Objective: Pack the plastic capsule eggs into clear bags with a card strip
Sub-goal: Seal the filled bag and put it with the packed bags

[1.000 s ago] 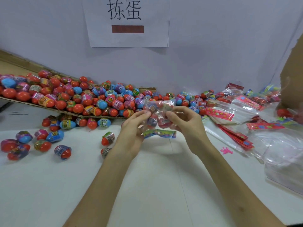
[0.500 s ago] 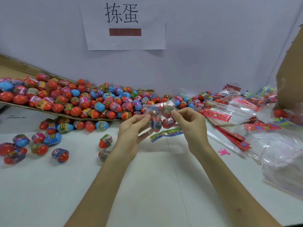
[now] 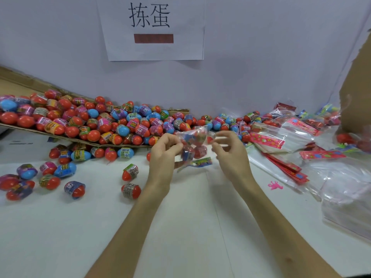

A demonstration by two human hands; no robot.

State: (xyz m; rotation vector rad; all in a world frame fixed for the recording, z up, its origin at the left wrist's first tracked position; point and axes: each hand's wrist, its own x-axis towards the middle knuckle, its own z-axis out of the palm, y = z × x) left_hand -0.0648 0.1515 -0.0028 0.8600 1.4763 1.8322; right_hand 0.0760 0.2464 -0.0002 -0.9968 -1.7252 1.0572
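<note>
Pinching the clear bag (image 3: pixel 193 141), left grip (image 3: pixel 163 155) and right grip (image 3: pixel 232 157) have spread wider; card strip (image 3: pixel 200 163) dangles below.

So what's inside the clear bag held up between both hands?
Inside the clear bag are capsule eggs, red and blue; a card strip shows at its lower end. The left hand and right hand pinch its sides; blur hides the exact count.

White table (image 3: pixel 180 227), loose capsule eggs (image 3: pixel 74 189), clear bags (image 3: pixel 349 199), cardboard tray (image 3: pixel 120 145)
</note>
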